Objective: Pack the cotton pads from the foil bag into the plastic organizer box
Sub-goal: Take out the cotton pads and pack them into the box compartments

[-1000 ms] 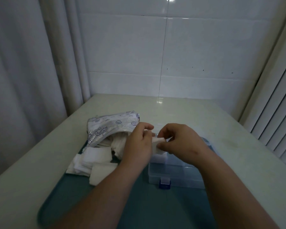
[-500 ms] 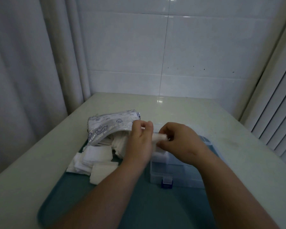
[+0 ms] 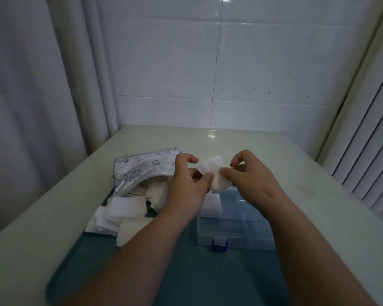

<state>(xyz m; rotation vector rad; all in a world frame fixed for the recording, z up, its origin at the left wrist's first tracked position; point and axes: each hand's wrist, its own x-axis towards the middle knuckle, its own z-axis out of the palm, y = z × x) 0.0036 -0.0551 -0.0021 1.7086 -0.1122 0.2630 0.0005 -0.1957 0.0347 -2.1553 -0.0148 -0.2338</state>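
A dark teal flat tray [image 3: 80, 272] lay nearest on the pale glossy table [image 3: 248, 142]. On it sat the clear plastic organizer box with a blue latch [image 3: 234, 228], one rear-left compartment already filled with white pads. Left of the box, loose square white cotton pads [image 3: 122, 213] were heaped, spilling from the silver foil bag printed with blue shells [image 3: 142, 168]. Above the box, the left hand [image 3: 186, 184] and right hand [image 3: 250, 180] each pinched a small stack of white pads [image 3: 215, 173] between thumb and fingers. Beyond stood a white tiled wall [image 3: 230, 74].
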